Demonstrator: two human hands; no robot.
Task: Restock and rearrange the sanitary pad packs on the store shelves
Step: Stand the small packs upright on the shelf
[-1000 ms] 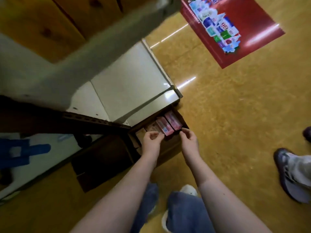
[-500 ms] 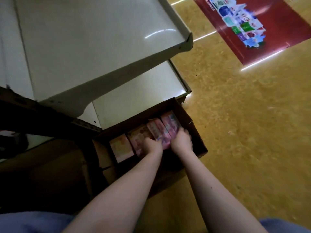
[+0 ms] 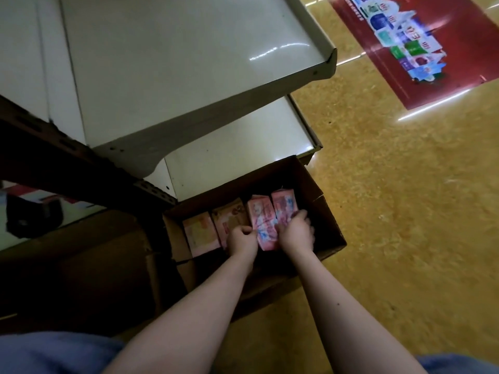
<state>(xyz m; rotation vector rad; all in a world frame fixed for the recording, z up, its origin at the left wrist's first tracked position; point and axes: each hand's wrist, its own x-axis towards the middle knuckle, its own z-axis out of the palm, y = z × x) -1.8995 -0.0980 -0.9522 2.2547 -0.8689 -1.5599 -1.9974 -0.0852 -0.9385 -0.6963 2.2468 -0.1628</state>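
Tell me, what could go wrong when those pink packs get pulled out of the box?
The left hand and right hand squeeze one pink pack that sits tight against its neighbour pack, so the neighbour might get dragged up and tip over. The upper shelf sticks out above the cardboard box, so a lifted pack could bump its edge. The picture is dim and blurry, so these are guesses.

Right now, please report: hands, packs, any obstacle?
Left hand, right hand both grip a pink pack. Pack inside cardboard box. Neighbour packs close on both sides.
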